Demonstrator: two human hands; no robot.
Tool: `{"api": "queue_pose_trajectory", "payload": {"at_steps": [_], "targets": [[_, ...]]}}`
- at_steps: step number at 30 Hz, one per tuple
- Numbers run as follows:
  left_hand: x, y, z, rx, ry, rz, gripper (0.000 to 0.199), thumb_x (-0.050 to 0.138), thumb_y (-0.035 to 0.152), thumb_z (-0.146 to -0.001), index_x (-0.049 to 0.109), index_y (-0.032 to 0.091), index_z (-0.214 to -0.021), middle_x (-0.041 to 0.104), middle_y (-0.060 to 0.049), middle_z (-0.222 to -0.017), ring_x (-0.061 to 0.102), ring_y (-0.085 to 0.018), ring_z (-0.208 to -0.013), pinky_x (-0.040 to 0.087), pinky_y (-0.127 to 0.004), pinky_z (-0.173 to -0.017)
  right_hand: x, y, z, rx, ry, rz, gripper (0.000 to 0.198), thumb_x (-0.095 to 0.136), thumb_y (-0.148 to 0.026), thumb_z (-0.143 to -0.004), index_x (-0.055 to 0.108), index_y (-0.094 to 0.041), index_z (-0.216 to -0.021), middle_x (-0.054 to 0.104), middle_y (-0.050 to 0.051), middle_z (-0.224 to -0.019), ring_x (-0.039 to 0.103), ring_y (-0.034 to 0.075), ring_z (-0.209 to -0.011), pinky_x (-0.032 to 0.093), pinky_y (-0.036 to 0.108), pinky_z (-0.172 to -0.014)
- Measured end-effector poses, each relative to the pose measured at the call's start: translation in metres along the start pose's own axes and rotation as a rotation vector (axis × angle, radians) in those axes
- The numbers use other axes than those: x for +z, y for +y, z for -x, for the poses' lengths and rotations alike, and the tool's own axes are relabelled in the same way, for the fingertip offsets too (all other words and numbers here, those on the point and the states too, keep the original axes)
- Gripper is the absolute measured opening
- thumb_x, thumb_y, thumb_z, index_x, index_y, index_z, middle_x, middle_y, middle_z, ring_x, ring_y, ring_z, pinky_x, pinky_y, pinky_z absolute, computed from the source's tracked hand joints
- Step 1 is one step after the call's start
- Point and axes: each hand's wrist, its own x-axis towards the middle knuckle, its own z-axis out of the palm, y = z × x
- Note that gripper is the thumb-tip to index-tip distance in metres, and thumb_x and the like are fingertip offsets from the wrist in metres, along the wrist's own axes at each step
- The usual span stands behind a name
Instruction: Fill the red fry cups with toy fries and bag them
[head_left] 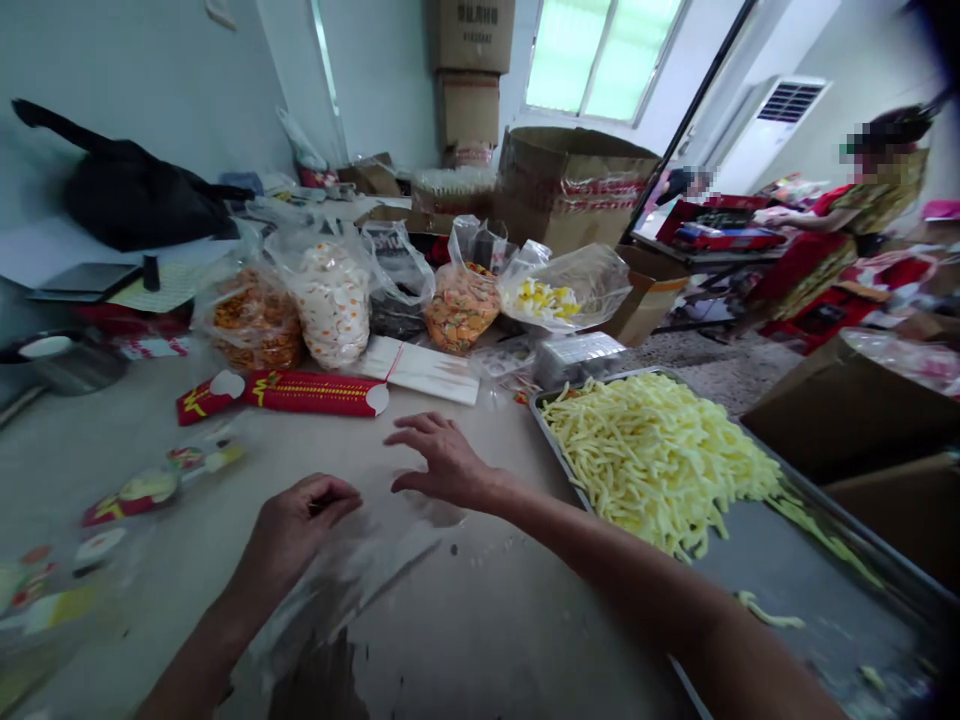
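Observation:
My left hand (300,525) is closed in a pinch on the edge of a clear plastic bag (352,570), which hangs blurred over the table. To its right, my right hand (442,465) is open above the table, fingers apart and holding nothing. Beyond the hands lie red fries cartons (315,393), printed in yellow and folded flat, and a stack of white paper pieces (424,370). On the right a metal tray (772,560) carries a heap of pale yellow fry-shaped pieces (652,450). Small filled clear packets (150,487) are spread at the left.
Plastic bags of small pieces, one orange-brown (255,320) and one white with orange dots (332,305), line the table's back. Cardboard boxes (577,185) stand behind them. A metal mug (75,362) is far left. Another person (862,210) works at a table on the right.

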Motion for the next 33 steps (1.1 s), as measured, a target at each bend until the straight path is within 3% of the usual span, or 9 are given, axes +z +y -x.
{"api": "queue_pose_trajectory", "payload": {"at_steps": [2,3,6,10,16,20,25,29,33], "targets": [[0.001,0.008,0.006,-0.031,-0.129,0.044,0.033,0.062,0.052,-0.081,0.074,0.023,-0.091,0.074,-0.002,-0.091,0.067,-0.022,-0.085,0.049,-0.03,-0.077,0.001,-0.013,0.001,0.03,-0.073,-0.167,0.013,0.074,-0.031,-0.087,0.075,-0.021,-0.095,0.075,0.004,-0.097,0.066,0.018,-0.093,0.045,0.03,-0.087],[0.0,0.011,0.009,-0.051,-0.191,0.069,0.038,0.062,0.054,-0.082,0.074,0.023,-0.098,0.075,-0.003,-0.094,0.067,-0.022,-0.085,0.049,-0.03,-0.076,0.001,-0.018,0.002,0.062,-0.114,-0.266,0.006,0.071,-0.024,-0.089,0.074,-0.019,-0.088,0.075,0.002,-0.085,0.066,0.014,-0.081,0.046,0.026,-0.08],[-0.002,0.018,0.015,-0.054,-0.366,0.134,0.047,0.058,0.059,-0.085,0.074,0.021,-0.106,0.075,-0.005,-0.098,0.066,-0.023,-0.087,0.048,-0.03,-0.077,0.004,-0.025,0.004,0.124,-0.166,-0.482,0.004,0.07,-0.017,-0.086,0.074,-0.017,-0.086,0.074,0.0,-0.078,0.065,0.012,-0.07,0.045,0.022,-0.068],[-0.003,0.022,0.017,-0.025,-0.517,0.19,0.044,0.052,0.056,-0.089,0.077,0.02,-0.093,0.073,-0.004,-0.085,0.062,-0.019,-0.078,0.045,-0.028,-0.071,0.008,-0.022,0.008,0.143,-0.155,-0.534,0.004,0.071,-0.02,-0.084,0.074,-0.017,-0.084,0.074,0.0,-0.077,0.065,0.012,-0.07,0.046,0.022,-0.068],[0.01,0.001,0.026,-0.042,-0.378,0.219,0.031,0.07,0.049,-0.075,0.078,0.019,-0.075,0.069,-0.003,-0.081,0.061,-0.018,-0.077,0.044,-0.027,-0.07,0.021,-0.028,0.013,0.126,-0.259,-0.469,0.006,0.07,-0.022,-0.085,0.075,-0.018,-0.086,0.074,0.001,-0.078,0.064,0.012,-0.07,0.046,0.024,-0.068],[0.007,-0.004,0.028,-0.141,-0.242,0.166,0.032,0.073,0.049,-0.072,0.076,0.018,-0.079,0.071,-0.004,-0.079,0.062,-0.02,-0.076,0.044,-0.028,-0.069,0.02,-0.026,0.013,0.151,-0.167,-0.347,0.027,0.074,-0.038,-0.085,0.074,-0.021,-0.106,0.074,0.005,-0.097,0.066,0.016,-0.085,0.048,0.026,-0.073],[0.008,0.013,0.003,0.192,-0.401,-0.127,0.033,0.05,0.039,-0.094,0.076,0.019,-0.088,0.071,-0.008,-0.091,0.063,-0.02,-0.086,0.043,-0.031,-0.08,-0.01,0.004,0.012,0.367,0.103,-0.458,0.04,0.067,-0.047,-0.087,0.07,-0.016,-0.111,0.072,0.006,-0.091,0.064,0.015,-0.08,0.049,0.028,-0.072],[0.031,0.016,-0.007,0.247,-0.233,-0.412,0.025,0.062,0.04,-0.089,0.071,0.019,-0.099,0.065,-0.012,-0.109,0.057,-0.027,-0.107,0.042,-0.036,-0.093,-0.039,0.019,0.04,0.477,0.134,-0.357,0.04,0.067,-0.047,-0.085,0.07,-0.015,-0.109,0.069,0.002,-0.079,0.059,0.013,-0.067,0.045,0.026,-0.062],[0.043,0.004,0.001,0.077,-0.109,-0.486,0.072,0.085,0.047,-0.066,0.056,0.02,-0.126,0.055,-0.014,-0.131,0.052,-0.032,-0.119,0.043,-0.036,-0.094,-0.048,0.02,0.083,0.51,0.069,-0.198,0.035,0.069,-0.042,-0.084,0.071,-0.017,-0.107,0.071,0.003,-0.081,0.063,0.015,-0.071,0.048,0.028,-0.066]]}}
